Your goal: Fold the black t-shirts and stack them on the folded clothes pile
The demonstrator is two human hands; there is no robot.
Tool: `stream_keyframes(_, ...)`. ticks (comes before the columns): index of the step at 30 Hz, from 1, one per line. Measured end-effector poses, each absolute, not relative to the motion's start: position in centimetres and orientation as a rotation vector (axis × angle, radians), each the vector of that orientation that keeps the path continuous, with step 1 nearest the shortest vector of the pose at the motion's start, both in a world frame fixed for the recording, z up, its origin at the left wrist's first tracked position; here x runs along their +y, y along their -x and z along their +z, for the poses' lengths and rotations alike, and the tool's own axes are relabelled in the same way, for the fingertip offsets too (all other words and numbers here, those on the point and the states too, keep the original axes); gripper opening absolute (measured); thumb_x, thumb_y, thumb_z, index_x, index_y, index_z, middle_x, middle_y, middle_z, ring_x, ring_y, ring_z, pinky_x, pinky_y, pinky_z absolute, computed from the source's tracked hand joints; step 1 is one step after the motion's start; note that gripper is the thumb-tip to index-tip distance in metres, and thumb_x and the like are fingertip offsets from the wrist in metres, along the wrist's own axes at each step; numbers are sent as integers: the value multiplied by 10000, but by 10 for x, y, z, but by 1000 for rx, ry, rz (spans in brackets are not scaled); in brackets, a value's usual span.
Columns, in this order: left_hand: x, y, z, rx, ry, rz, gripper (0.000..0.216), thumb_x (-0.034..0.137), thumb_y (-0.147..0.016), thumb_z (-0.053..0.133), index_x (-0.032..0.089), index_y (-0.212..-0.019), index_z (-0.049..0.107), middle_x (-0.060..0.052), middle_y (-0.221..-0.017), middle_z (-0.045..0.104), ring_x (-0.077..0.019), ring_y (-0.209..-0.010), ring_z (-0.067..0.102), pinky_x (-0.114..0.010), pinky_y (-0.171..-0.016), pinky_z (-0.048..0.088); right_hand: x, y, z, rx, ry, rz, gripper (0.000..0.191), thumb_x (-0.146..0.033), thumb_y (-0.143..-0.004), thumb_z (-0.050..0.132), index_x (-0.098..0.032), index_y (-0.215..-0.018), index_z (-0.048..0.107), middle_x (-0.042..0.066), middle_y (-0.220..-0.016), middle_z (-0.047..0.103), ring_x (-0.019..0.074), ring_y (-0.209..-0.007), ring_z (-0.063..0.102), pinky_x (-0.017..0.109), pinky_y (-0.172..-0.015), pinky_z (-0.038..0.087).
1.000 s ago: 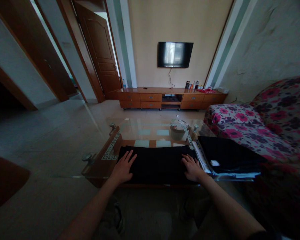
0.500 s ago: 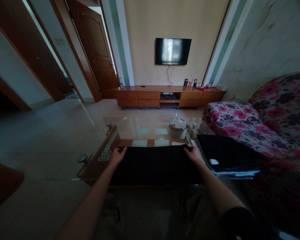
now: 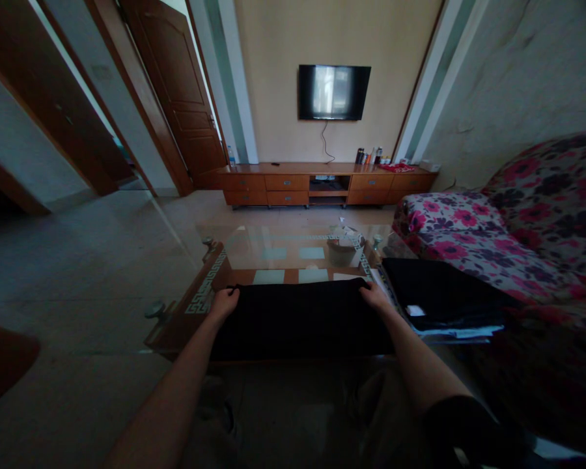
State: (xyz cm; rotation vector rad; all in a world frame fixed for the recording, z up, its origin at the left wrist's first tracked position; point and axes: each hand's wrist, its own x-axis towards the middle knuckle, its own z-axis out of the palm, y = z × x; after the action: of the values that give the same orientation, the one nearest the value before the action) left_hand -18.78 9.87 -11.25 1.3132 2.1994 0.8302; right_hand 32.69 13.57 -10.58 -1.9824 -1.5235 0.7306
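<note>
A black folded garment (image 3: 300, 320) lies flat across the near side of the glass coffee table (image 3: 176, 335); its exact kind does not show. My left hand (image 3: 226, 302) is closed on its far left corner, with the fingertips partly hidden by the cloth. At the far right corner, my right hand (image 3: 374, 297) pinches the same cloth. Just right of that hand sits a stack of folded dark clothes (image 3: 444, 293), with a small white label on top and a light blue layer at the bottom.
A flower-patterned sofa (image 3: 469, 244) stands along the right side. Under or beyond the glass top is a bin (image 3: 342, 251). A low wooden TV cabinet (image 3: 288, 189) with bottles on it lines the far wall, below a television (image 3: 333, 92).
Both hands stay at the garment's far corners; the left hand has shifted slightly outward. The whole view has moved a little as the head turned.
</note>
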Motion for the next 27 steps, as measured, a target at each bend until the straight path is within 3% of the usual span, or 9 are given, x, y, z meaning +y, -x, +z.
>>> stream_keyframes(5, 97, 183, -116, 2098, -1345, 998, 396, 153, -866, 548, 181, -1252, 629, -104, -1172, 728, -199, -1077, 701, -288, -923, 528, 134, -330, -106, -1515, 1851, 856, 687, -109, -782, 555, -158, -1464, 499, 88, -1048, 742, 157, -741, 689, 271, -729, 565)
stream_keyframes(8, 93, 180, -116, 2032, -1351, 1048, 508, 92, -863, 515, 205, -1357, 561, -100, -1196, 716, -175, -1091, 698, -275, -902, 540, 132, -329, -105, -1535, 1798, 892, 861, -58, -741, 519, -168, -1574, 329, 102, -1114, 732, 146, -695, 686, 257, -666, 564)
stream_keyframes(13, 93, 179, -113, 1974, -1544, 982, 511, 45, -843, 437, 204, -1286, 637, -72, -1121, 734, -181, -1120, 680, -307, -953, 539, 132, -326, -102, -1674, 1755, 816, 756, -26, -680, 507, -162, -1422, 560, 105, -1241, 691, 204, -1069, 675, 320, -934, 544)
stream_keyframes(17, 85, 170, -103, 2096, -1689, 943, 486, 82, -842, 469, 204, -1270, 663, -112, -1318, 637, -260, -1261, 584, -437, -1113, 429, 123, -318, -94, -1706, 1854, 691, 710, -55, -726, 546, -170, -1426, 554, 142, -1405, 579, 271, -1282, 551, 429, -1119, 405)
stream_keyframes(20, 72, 148, -93, 2183, -2062, 822, 500, 147, -880, 487, 217, -1361, 606, -137, -1474, 509, -320, -1368, 469, -515, -1150, 358, 106, -299, -80, -1795, 2053, 328, 682, -169, -807, 608, -195, -1477, 483, 189, -1550, 391, 372, -1389, 400, 556, -1117, 345)
stream_keyframes(22, 61, 130, -90, 2011, -2406, 638, 475, 219, -930, 477, 245, -1391, 586, -110, -1512, 487, -300, -1402, 430, -490, -1167, 339, 92, -282, -71, -1985, 2041, 195, 608, -267, -872, 600, -222, -1466, 482, 182, -1545, 383, 376, -1388, 381, 563, -1087, 355)
stream_keyframes(24, 52, 116, -92, 1842, -2597, 508, 496, 328, -962, 479, 286, -1454, 529, -67, -1587, 414, -283, -1466, 349, -475, -1208, 277, 79, -265, -67, -2247, 1877, 284, 565, -378, -915, 579, -281, -1463, 478, 142, -1540, 395, 345, -1379, 393, 539, -1073, 367)
stream_keyframes(27, 43, 108, -104, 1855, -2603, 370, 597, 493, -966, 474, 353, -1542, 405, -25, -1658, 301, -307, -1526, 237, -522, -1226, 197, 63, -251, -72, -2455, 1808, 510, 704, -558, -888, 602, -372, -1529, 380, 102, -1631, 271, 370, -1463, 270, 603, -1089, 316)
